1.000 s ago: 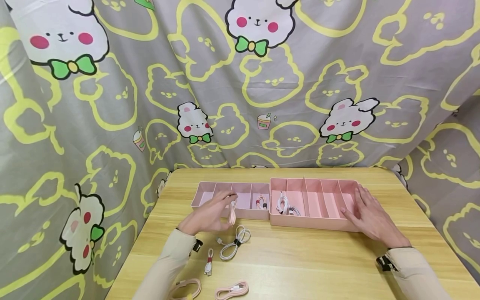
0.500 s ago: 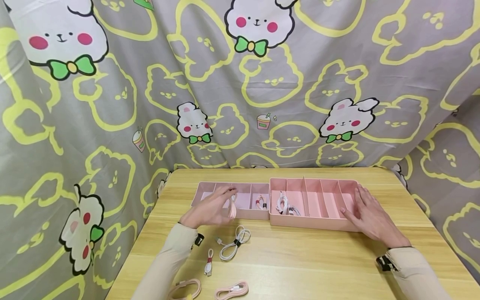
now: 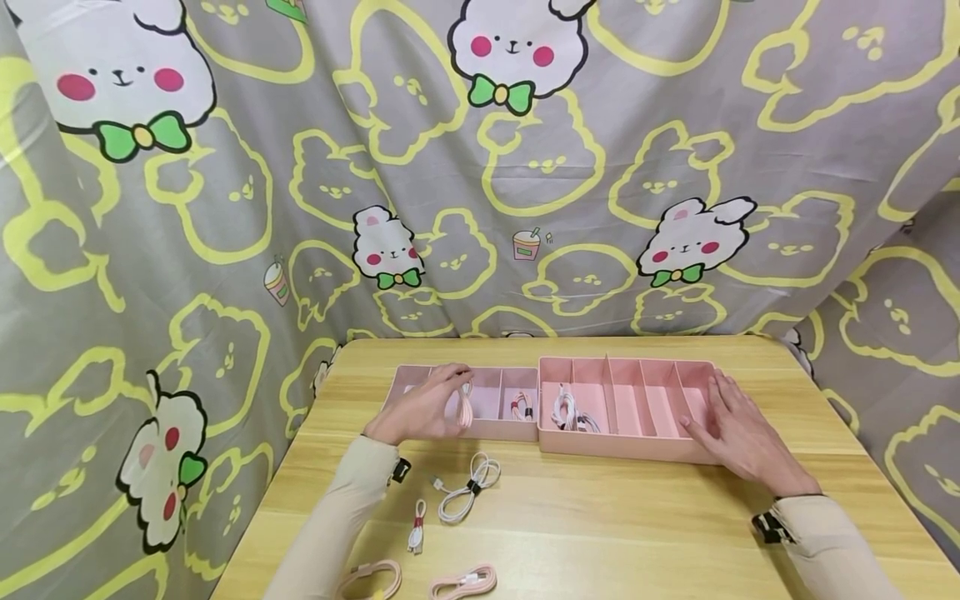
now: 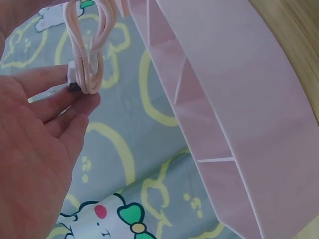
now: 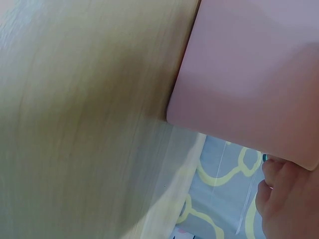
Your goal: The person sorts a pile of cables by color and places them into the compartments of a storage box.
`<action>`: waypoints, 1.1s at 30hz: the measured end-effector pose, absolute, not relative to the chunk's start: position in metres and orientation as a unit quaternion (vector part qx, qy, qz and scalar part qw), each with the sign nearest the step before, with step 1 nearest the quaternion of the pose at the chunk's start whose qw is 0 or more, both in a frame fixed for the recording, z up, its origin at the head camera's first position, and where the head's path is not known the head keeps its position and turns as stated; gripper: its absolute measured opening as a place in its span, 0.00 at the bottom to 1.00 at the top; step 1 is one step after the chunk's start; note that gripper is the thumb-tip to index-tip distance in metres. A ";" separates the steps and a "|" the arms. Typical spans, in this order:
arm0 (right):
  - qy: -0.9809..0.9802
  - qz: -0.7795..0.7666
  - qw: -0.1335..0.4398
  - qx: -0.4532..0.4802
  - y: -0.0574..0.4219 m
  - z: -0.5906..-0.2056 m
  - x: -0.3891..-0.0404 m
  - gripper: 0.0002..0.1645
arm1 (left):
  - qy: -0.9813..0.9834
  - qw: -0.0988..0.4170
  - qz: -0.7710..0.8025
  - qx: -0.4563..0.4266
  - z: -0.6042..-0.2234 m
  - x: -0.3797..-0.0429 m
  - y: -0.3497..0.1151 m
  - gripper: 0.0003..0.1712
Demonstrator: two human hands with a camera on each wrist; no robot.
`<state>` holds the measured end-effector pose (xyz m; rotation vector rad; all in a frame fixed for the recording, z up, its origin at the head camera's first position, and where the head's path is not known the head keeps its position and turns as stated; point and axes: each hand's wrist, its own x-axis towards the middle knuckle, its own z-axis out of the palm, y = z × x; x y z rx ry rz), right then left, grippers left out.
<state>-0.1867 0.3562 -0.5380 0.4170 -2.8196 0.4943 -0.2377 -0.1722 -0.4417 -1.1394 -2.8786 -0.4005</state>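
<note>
My left hand (image 3: 423, 408) pinches a pink bundled cable (image 3: 466, 410) by its upper end, so it hangs over the front part of the lilac divided box (image 3: 498, 429). In the left wrist view the looped cable (image 4: 90, 55) shows a white connector, with fingers (image 4: 75, 112) beside its lower loop. My right hand (image 3: 750, 437) grips the right end of the pink divided box (image 3: 622, 445), fingers along the end wall and thumb over the front corner. In the right wrist view part of that hand (image 5: 291, 199) shows behind the box wall (image 5: 239, 74).
A pink cable (image 3: 522, 406) lies in the lilac box's right compartment; white cables (image 3: 566, 410) sit at the pink box's left. On the table (image 3: 600, 517) lie a white cable (image 3: 459, 502), a short white cable (image 3: 417, 533) and two pink cables (image 3: 480, 577). A patterned curtain (image 3: 465, 167) hangs behind.
My left hand has moved slightly away from me with the pink cable, from in front of the lilac box to over it. The right hand has stayed in place.
</note>
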 end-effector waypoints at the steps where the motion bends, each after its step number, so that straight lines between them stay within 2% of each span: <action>1: -0.967 0.169 0.125 0.143 0.356 -0.538 -0.187 0.56 | -0.923 0.008 -0.130 -0.361 -0.442 -0.239 -0.172 0.49; 18: -0.966 0.171 0.130 0.145 0.353 -0.536 -0.186 0.55 | -0.931 -0.012 -0.142 -0.336 -0.446 -0.252 -0.170 0.49; 33: -0.966 0.174 0.127 0.144 0.355 -0.538 -0.186 0.56 | -0.943 -0.061 -0.158 -0.286 -0.453 -0.262 -0.164 0.52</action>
